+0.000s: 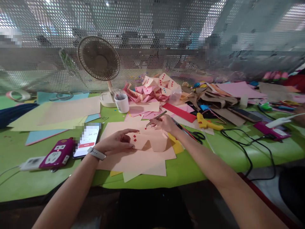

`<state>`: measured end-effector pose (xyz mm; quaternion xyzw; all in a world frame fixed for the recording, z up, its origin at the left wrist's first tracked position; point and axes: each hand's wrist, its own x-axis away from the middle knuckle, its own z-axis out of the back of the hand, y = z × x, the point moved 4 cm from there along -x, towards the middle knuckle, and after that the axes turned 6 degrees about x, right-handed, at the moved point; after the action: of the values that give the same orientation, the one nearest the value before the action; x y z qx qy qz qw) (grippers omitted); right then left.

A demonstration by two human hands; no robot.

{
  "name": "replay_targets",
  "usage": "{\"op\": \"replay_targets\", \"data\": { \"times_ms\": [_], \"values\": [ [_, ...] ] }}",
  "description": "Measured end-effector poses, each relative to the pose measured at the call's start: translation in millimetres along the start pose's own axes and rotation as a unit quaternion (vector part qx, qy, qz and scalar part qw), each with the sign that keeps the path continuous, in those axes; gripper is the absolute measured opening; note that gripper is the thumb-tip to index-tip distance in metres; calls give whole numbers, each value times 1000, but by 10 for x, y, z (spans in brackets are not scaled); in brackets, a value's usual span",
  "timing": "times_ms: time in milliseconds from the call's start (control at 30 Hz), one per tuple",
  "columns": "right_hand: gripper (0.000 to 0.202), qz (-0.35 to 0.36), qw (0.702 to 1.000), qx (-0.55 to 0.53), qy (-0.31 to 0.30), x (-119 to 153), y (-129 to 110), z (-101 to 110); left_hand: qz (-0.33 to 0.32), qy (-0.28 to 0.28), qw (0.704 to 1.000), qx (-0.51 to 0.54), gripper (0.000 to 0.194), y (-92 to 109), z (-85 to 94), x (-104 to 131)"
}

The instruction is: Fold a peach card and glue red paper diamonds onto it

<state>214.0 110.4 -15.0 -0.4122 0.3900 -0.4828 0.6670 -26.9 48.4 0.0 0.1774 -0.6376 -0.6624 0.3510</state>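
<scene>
My left hand [113,142], wearing a watch [97,154] with a pale strap, grips the left end of a folded peach paper strip [159,143] between thumb and fingers. Two red diamond shapes [135,140] show on that end. My right hand [165,123] is closed around slim metal tweezers [152,121], whose tip points down and left over the strip. A small red diamond [145,128] is at the tweezer tip; I cannot tell whether it is pinched or lies on the paper. Beneath both hands lie peach paper sheets [133,163].
Behind are a heap of folded papers [152,87], a white cup [122,103] and a fan [98,58]. A phone [89,138] and purple power strip [58,154] lie left. Scissors [197,136], a yellow glue gun [207,123] and black cables [240,136] lie right.
</scene>
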Motion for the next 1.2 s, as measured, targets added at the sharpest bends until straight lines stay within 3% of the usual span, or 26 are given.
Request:
{"op": "replay_targets", "data": {
  "times_ms": [400,967,1200],
  "values": [
    [46,-16,999,-23,15,-11,54,-18,2,2,1000,7,69,-20,5,-4],
    [45,22,997,13,74,5,22,-10,-6,5,1000,9,68,-11,7,3],
    [46,49,997,1,54,-7,37,-15,-3,1,1000,18,70,-36,14,-3]
  ]
}}
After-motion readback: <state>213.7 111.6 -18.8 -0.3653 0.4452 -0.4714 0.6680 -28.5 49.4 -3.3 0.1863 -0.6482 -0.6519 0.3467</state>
